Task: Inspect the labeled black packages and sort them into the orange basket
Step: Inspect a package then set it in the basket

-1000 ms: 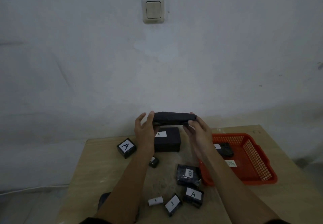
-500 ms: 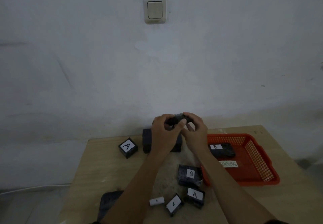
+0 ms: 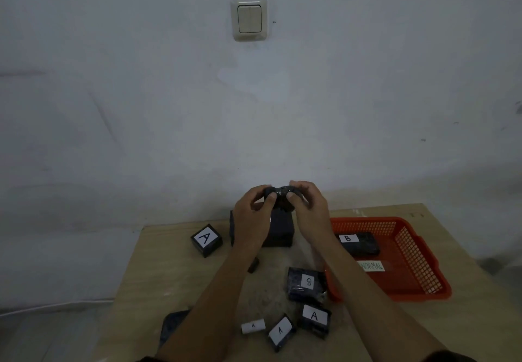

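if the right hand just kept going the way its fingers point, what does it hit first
The right hand has its fingers curled leftward around the held black package, so it would likely meet that, then the left hand.

Both hands [image 3: 278, 209] raised, fingers curled.

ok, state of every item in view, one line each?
left hand: gripping held package
right hand: gripping held package
held package: raised above table, label hidden
orange basket: on table, holds one package
B package: flat in basket
A cube: on table, label up
large black box: on table, partly hidden
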